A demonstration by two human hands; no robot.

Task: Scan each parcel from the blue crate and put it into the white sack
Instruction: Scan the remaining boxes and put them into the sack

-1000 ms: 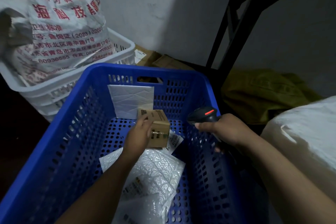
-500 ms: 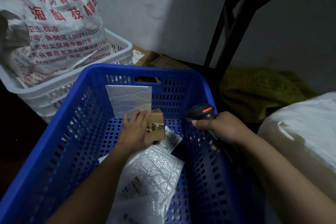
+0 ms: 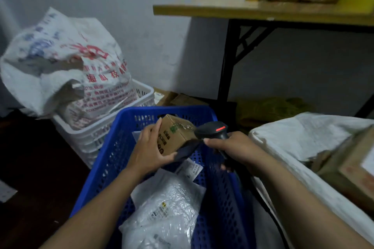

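L hand [image 3: 149, 151] grips a small brown box [image 3: 176, 137], thumb under, fingers curled over the near side. It holds the box tilted above the far end of the crate [image 3: 113, 147]. A dark flap sticks out under the box by the thumb; can't tell what it is. R hand [image 3: 234, 147] is wrapped round the handle of a black scanner [image 3: 212, 130] w/ its red light lit, head right against the box's R edge. Only green print shows on the box faces in view, no barcode, so can't tell if the beam is on a label.

Crate is blue and sits under both hands. Inside are bubble mailers [image 3: 168, 208] piled at the near end, a small labelled pkg [image 3: 190, 168] just below the box, and a white corner behind L hand. So approx 3+ pcs are left to do.

Sack [image 3: 303, 135] is plain white and lies just R of the crate, beside R forearm. A carton [image 3: 352, 168] rests at its near part; in or on it, can't tell. Probably the drop target, maybe w/ some parcels already in.

Further out, L: a printed bag [image 3: 66, 70] in a white basket [image 3: 141, 95]. Top R: a table [image 3: 222, 10].

Progress: mid-cycle, at the scan step for this box, drop not yet done. Overall partway, w/ the crate far from emptied.
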